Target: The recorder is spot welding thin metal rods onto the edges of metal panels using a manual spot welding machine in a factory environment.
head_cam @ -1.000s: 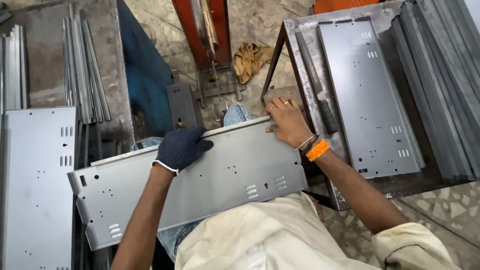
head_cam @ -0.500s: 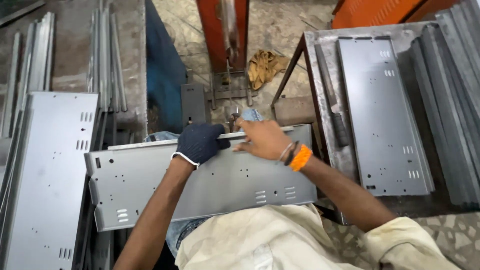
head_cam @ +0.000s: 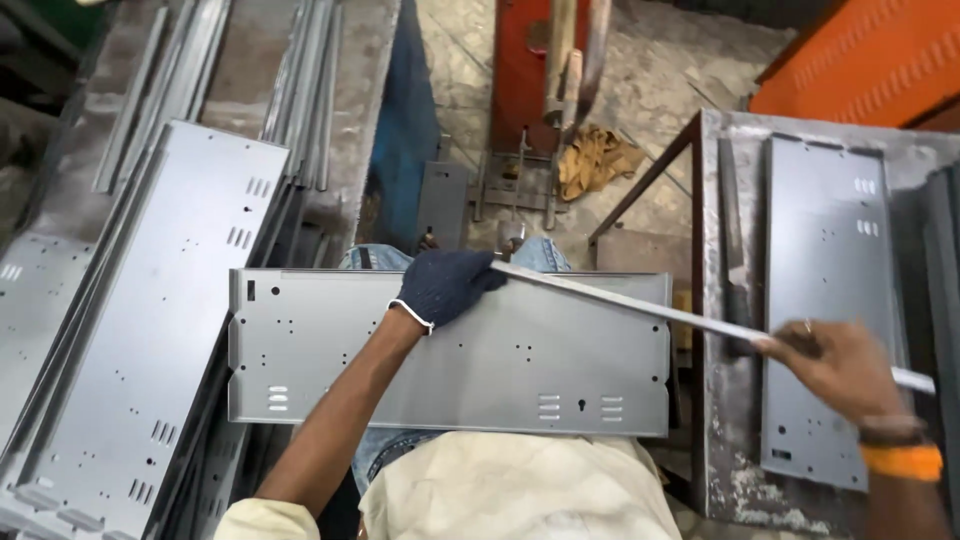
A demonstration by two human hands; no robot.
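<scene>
Now our left hand (head_cam: pixel 445 285), in a dark knitted glove, presses flat with curled fingers on the far edge of the grey metal panel (head_cam: pixel 450 350) lying across our lap, smooth and punched with holes and slots; our bare right hand (head_cam: pixel 835 365) is closed around a long flat file (head_cam: pixel 620 297), its tip touching the glove; stacked panels (head_cam: pixel 160 300) lie alongside.
</scene>
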